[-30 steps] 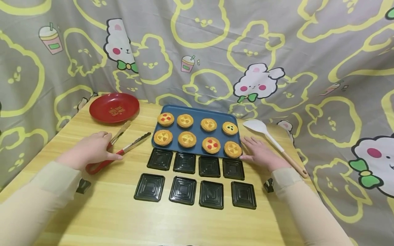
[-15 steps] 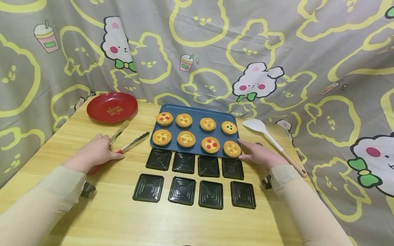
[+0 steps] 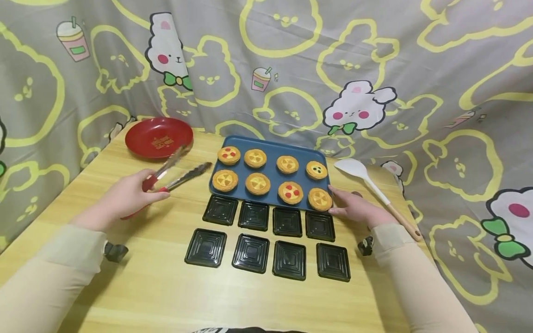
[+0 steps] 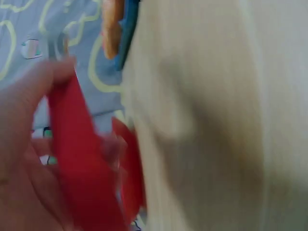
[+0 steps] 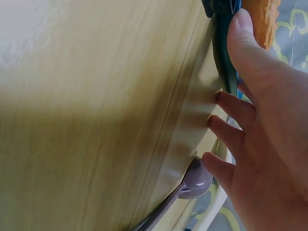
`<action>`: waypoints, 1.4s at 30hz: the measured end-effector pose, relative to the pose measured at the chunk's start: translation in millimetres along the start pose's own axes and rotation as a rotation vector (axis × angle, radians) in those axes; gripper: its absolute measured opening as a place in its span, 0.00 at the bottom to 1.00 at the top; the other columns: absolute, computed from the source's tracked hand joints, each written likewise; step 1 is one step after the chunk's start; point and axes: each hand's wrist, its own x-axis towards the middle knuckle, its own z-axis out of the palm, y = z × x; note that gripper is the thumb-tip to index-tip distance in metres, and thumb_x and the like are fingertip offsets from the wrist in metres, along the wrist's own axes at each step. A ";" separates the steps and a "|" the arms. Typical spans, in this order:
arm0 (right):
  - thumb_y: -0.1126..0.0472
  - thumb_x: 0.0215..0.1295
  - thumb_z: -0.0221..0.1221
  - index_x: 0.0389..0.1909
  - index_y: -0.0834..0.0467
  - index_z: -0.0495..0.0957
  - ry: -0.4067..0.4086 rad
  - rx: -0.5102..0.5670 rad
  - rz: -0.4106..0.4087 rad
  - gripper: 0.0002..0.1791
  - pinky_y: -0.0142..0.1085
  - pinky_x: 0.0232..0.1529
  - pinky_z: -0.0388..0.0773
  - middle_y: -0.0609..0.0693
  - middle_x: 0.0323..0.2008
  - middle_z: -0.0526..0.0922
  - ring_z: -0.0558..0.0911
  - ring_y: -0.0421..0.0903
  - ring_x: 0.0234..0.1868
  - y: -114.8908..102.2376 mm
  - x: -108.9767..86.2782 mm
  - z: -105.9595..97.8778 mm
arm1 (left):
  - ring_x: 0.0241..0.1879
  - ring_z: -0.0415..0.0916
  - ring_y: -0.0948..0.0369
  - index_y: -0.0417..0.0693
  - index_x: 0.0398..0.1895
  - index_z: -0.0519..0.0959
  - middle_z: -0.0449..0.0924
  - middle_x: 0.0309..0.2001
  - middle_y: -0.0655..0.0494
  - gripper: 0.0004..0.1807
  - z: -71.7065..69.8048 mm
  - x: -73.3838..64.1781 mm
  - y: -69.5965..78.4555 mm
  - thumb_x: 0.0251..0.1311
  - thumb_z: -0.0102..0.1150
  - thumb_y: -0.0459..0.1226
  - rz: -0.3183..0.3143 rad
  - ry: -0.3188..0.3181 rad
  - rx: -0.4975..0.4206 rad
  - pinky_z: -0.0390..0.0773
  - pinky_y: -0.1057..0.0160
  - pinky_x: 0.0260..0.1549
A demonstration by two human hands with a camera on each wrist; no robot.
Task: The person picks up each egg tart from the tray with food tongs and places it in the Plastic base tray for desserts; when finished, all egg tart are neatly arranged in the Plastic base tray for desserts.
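My left hand (image 3: 125, 196) grips red-handled metal tongs (image 3: 189, 175), whose two arms spread apart, pointing away toward the back. The left wrist view shows the red handle (image 4: 82, 149) against the palm, blurred. At centre back lies a blue tray (image 3: 270, 147) bearing two rows of egg tarts (image 3: 290, 192), some topped with red or dark pieces. My right hand (image 3: 358, 208) rests at the tray's front right corner. In the right wrist view its thumb (image 5: 245, 41) touches the tray rim (image 5: 224, 53); the other fingers are spread loosely near the table.
Two rows of square black plastic trays (image 3: 251, 253) lie in front of the blue tray. A red plate (image 3: 159, 137) stands at back left. On the right lie a white spatula (image 3: 362, 173) with a wooden handle and, below my right hand, a purple spoon (image 5: 195, 180).
My left hand has closed round the tongs and raised them, tips shifting up and right. My right hand has drawn its fingers in against the tray's right edge. The head view has shifted slightly.
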 end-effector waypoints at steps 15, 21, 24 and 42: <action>0.45 0.67 0.61 0.79 0.58 0.43 0.006 0.051 0.023 0.50 0.59 0.69 0.47 0.67 0.74 0.50 0.54 0.67 0.72 1.4 -0.5 1.0 | 0.30 0.74 0.53 0.42 0.37 0.78 0.78 0.31 0.50 0.21 11.6 24.5 40.4 0.54 0.72 0.49 0.209 -0.094 0.137 0.75 0.48 0.36; 0.44 0.67 0.61 0.78 0.60 0.43 -0.002 0.038 0.015 0.50 0.59 0.69 0.48 0.68 0.74 0.50 0.53 0.68 0.72 -0.2 0.7 0.8 | 0.24 0.69 0.56 0.46 0.28 0.76 0.72 0.23 0.55 0.18 17.9 28.6 43.8 0.55 0.72 0.48 0.228 -0.116 0.173 0.71 0.54 0.27; 0.44 0.67 0.61 0.79 0.59 0.43 -0.004 0.034 0.020 0.51 0.59 0.69 0.48 0.67 0.74 0.50 0.53 0.67 0.72 -0.6 1.2 0.2 | 0.21 0.65 0.58 0.50 0.23 0.71 0.67 0.19 0.57 0.18 19.2 29.4 45.0 0.57 0.70 0.47 0.228 -0.127 0.173 0.66 0.58 0.22; 0.43 0.66 0.62 0.78 0.61 0.43 0.004 0.021 0.007 0.52 0.58 0.69 0.49 0.68 0.73 0.52 0.55 0.67 0.71 5.0 3.8 1.7 | 0.23 0.67 0.60 0.49 0.31 0.79 0.70 0.23 0.61 0.13 -3.8 -9.6 64.1 0.56 0.72 0.45 0.285 -0.129 0.158 0.69 0.58 0.24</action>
